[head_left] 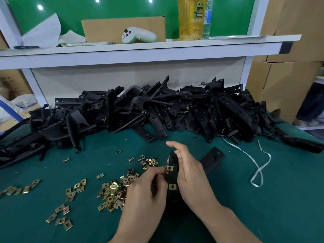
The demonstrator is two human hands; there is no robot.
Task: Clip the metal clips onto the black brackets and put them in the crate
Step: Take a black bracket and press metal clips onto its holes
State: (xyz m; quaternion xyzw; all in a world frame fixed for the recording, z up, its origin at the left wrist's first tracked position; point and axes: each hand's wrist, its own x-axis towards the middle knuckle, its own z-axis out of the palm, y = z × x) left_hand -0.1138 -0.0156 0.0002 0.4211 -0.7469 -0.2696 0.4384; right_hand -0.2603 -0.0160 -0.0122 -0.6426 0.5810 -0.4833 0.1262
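**Clip going on bracket, mid-frame low**

Around: bracket pile (157, 109) runs the full width across mid-frame, a tangled black heap against the back panel. It sits just behind the hands, not touching them. Loose clips (112, 192) lie heaped just left of the left hand, with scatter trailing off to the lower-left edge. A white strap (259, 171) loops on the mat right of the hands, one end running under the pile.

Hands: right hand (189, 172) wraps the bracket (173, 178), held roughly upright at lower centre, with the fingers curled round its right side and the index finger lifted off. Left hand (149, 188) pinches a clip (169, 167) at the bracket's left edge, thumb and fingertips closed on it. A second clip (172, 186) is seated lower on the same bracket. A black plate end (213, 157) sticks out up-right from behind the right hand; can't tell if it's the same part.

Surface: dark green mat (263, 207).

Room: a white shelf (140, 50) crosses upper frame. On it are crumpled paper (43, 30), a cardboard box (105, 28), a white controller (138, 35), a yellow drink cup (190, 18) and a bottle (206, 20). Green board (70, 11) behind the shelf. Cartons (284, 76) are stacked at the right edge.
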